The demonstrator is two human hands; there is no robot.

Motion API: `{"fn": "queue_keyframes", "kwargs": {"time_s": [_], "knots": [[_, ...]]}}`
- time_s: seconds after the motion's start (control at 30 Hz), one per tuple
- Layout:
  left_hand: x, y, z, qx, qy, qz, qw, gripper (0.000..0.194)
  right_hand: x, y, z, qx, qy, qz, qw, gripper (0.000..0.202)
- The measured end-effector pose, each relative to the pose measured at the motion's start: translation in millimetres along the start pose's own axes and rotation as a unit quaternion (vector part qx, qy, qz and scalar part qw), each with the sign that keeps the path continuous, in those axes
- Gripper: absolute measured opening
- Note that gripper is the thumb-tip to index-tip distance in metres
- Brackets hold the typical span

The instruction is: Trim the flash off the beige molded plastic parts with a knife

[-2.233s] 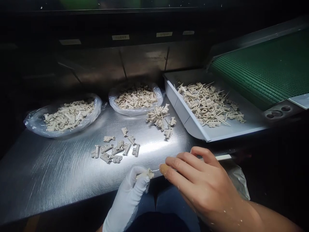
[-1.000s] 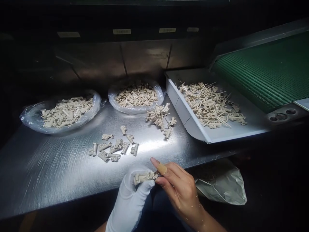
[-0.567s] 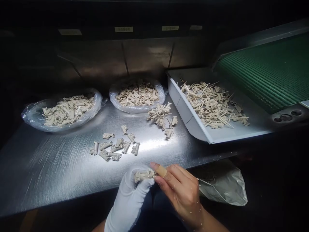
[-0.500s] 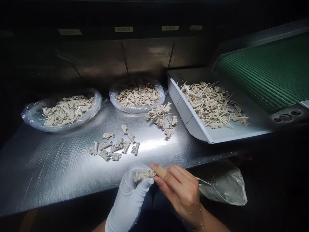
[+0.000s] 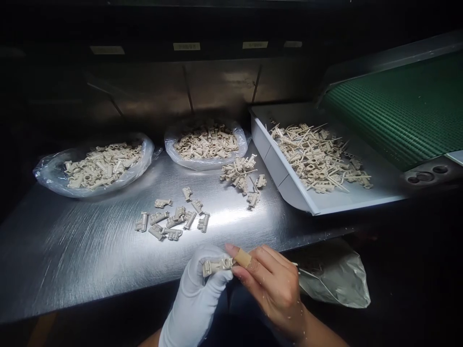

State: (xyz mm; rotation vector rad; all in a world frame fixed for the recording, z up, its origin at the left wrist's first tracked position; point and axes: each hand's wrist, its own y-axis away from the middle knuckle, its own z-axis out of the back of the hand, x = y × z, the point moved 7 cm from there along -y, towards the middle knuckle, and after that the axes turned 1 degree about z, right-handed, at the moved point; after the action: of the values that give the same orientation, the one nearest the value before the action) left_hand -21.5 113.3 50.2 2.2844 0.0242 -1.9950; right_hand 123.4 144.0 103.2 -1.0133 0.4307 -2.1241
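My left hand (image 5: pixel 202 291), in a white glove, pinches a beige moulded part (image 5: pixel 218 265) between thumb and fingers in front of the table edge. My right hand (image 5: pixel 273 282) is bare, with a tan strip (image 5: pixel 243 258) wrapped round one finger. Its thumb and finger close at the right end of the same part, where the contact is partly hidden. Several loose beige parts (image 5: pixel 175 219) lie on the metal table (image 5: pixel 97 255) beyond my hands. Farther right sits a small pile of parts with thin sticks (image 5: pixel 238 173).
Two plastic-lined containers (image 5: pixel 54 185) (image 5: pixel 198 164) hold beige parts at the back. A grey tray (image 5: pixel 289 178) with many parts stands at the right, beside a green conveyor belt (image 5: pixel 401 111). A silvery bag (image 5: pixel 340 279) lies below the table edge.
Both hands and the part between them have shifted very slightly to the right. The grip looks the same, and the loose parts lie as before.
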Motion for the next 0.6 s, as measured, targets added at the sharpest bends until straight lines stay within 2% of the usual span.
{"fn": "queue_keyframes", "kwargs": {"time_s": [0.13,0.23,0.37,0.5,0.6], "knots": [[4.3,1.5,-2.0,0.007,0.032,0.039,0.999,0.02,1.9,1.3,0.6,0.014,-0.016,0.016,1.0,0.031],[2.7,3.4,-0.5,-0.004,0.008,0.02,1.0,0.017,-0.2,1.3,0.0,0.009,-0.042,0.007,0.999,0.033],[0.5,3.9,-0.7,0.002,-0.015,-0.011,1.0,0.007,1.0,-0.6,-0.2,-0.002,-0.009,0.003,1.0,0.037],[7.4,2.1,-3.1,0.025,0.053,0.039,0.998,0.015,5.5,-1.4,0.3,0.007,0.003,0.024,1.0,0.033],[10.9,2.2,-5.3,0.037,0.084,0.071,0.993,0.022,5.2,-0.5,0.8,0.006,-0.036,0.03,0.999,0.032]]}}
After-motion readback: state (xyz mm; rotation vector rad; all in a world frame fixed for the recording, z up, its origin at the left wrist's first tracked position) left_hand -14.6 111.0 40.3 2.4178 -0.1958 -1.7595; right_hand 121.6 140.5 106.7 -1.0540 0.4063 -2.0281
